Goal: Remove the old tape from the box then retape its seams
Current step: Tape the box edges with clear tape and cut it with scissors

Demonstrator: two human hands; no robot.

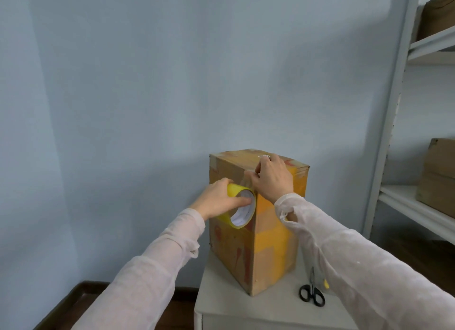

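Note:
A tall brown cardboard box (268, 233) stands upright on a small white table (221, 300), with yellow tape patches on its right face. My left hand (219, 199) grips a yellow tape roll (242, 206) held against the box's near vertical edge, fingers curled through the core. A short clear strip of tape runs from the roll up to the box's top corner. My right hand (270, 177) lies over that top corner, pressing the tape end onto the cardboard with thumb and fingers.
Black-handled scissors (312, 292) lie on the table right of the box, partly under my right sleeve. A grey metal shelf (394, 123) with cardboard boxes (438, 177) stands at the right. A blue wall is behind; dark floor lies below.

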